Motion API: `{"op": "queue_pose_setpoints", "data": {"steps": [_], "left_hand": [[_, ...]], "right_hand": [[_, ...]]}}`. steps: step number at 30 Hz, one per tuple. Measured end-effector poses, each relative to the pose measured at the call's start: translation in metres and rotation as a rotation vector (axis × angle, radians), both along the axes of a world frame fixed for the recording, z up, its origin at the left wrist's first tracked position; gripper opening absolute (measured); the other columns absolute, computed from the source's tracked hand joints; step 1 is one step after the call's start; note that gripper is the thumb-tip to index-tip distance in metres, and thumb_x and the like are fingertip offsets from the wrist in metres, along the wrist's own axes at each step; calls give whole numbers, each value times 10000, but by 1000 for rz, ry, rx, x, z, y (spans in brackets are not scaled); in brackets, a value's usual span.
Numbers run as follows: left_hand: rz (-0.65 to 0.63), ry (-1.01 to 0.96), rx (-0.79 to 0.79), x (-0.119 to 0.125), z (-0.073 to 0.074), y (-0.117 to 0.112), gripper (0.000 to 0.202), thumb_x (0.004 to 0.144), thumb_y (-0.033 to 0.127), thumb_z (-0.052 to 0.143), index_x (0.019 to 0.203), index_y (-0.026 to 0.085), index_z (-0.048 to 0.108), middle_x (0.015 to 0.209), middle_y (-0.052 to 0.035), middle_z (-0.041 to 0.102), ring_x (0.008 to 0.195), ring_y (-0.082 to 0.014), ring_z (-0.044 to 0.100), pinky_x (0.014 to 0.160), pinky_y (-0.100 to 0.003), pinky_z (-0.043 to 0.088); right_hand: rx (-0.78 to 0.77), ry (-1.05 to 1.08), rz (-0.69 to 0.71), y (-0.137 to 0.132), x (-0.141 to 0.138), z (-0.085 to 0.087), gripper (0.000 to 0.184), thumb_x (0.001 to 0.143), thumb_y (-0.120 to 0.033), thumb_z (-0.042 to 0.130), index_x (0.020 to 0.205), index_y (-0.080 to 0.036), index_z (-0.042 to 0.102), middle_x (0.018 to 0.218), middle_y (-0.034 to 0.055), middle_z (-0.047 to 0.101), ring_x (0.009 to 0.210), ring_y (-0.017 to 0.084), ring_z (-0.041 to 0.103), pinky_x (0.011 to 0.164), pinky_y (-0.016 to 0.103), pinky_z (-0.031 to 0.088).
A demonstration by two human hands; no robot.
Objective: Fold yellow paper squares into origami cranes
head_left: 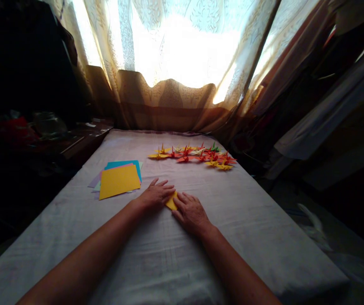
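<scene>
A small folded piece of yellow paper (171, 202) lies on the cloth-covered table between my two hands. My left hand (157, 194) rests flat with its fingers stretched out, their tips touching the paper's upper left side. From the right, my right hand (192, 212) lies over the paper's other edge, fingers and thumb apart, pressing on it from above. Part of the paper is hidden under the fingers. Left of my hands is a loose stack of square paper sheets, with a yellow sheet (120, 181) on top and a blue sheet (125, 163) showing behind it.
Several folded paper cranes (186, 158) in red, yellow, white and green stand at the back right of the table (242, 237). A bright patterned curtain (169, 95) hangs behind. To the left is a dark wooden surface with a glass container (49, 123); clothes hang at the right.
</scene>
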State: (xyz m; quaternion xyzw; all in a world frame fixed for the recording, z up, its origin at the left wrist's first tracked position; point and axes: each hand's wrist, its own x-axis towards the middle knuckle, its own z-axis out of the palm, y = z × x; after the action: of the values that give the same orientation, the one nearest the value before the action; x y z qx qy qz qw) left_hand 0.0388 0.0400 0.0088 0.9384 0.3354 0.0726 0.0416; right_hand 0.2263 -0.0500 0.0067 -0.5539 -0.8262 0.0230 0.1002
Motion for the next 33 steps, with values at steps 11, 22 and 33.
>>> {"op": "queue_pose_setpoints", "data": {"steps": [11,22,33], "left_hand": [[157,-22,133,-2,5,-23,247,952,312,504,1076,212,692,1156,-80,717,1209,-307,568,1140,-568,243],[272,-40,97,-8,-12,-38,400,950,277,497,1330,186,585,1389,-104,599,1317,-340,497,1097,-588,340],[255,-37,192,-16,-6,-24,315,949,319,498,1192,283,697,1324,-80,651,1272,-365,542,1054,-622,362]], "right_hand": [[-25,-142,-53,29,16,8,360,979,-196,430,1281,-223,626,1432,115,542,1338,255,476,1070,432,362],[-153,66,-32,33,-21,-9,585,1013,-479,315,1505,-168,372,1574,110,318,1475,253,255,1190,545,148],[-228,12,8,30,26,-11,650,991,-545,346,1531,-186,314,1595,80,266,1491,262,202,1204,552,101]]}}
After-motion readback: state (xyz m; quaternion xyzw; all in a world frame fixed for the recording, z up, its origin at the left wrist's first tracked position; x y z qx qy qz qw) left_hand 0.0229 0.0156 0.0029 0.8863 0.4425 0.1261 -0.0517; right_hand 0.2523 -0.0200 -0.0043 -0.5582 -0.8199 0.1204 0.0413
